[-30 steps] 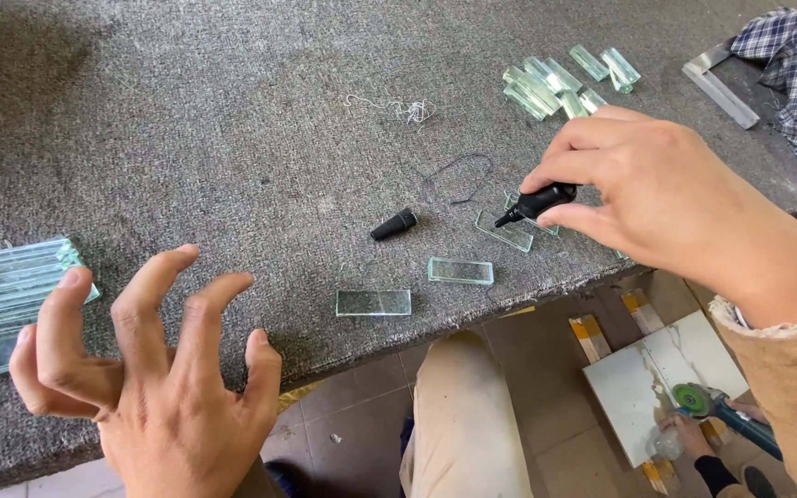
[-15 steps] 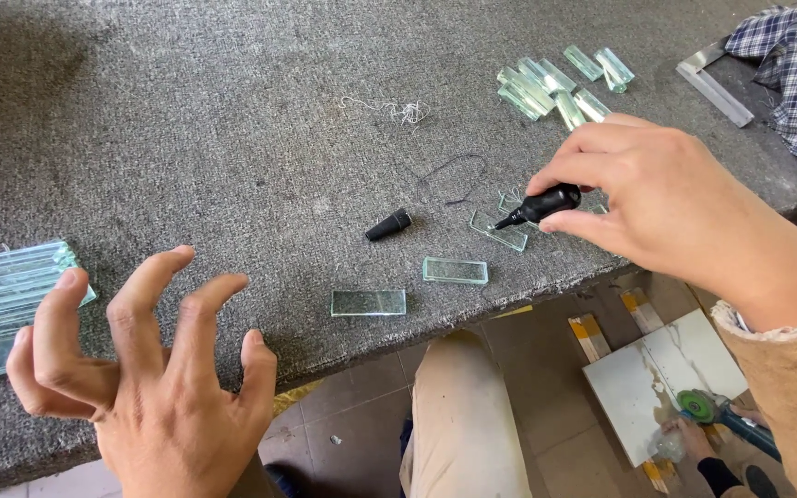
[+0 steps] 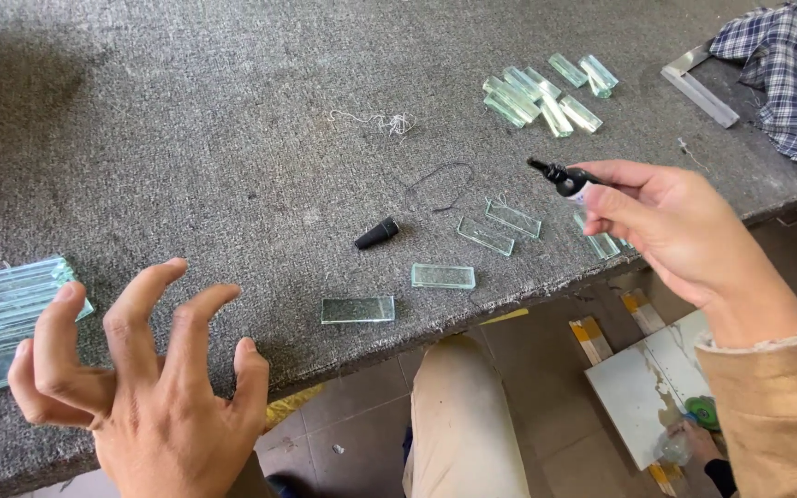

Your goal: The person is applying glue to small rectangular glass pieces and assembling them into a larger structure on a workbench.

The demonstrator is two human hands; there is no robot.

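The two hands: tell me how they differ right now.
The right hand pinches a small black-nozzled bottle; the left hand holds nothing. The right hand's fingers are closed together; the left hand's are spread and curled, clawlike. The right hand is raised above the glass strips; the left is near the stacked glass. Both are bare.

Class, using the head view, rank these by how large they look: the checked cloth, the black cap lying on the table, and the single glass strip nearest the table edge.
1. Checked cloth, partly cut off by the frame.
2. Glass strip.
3. Black cap.
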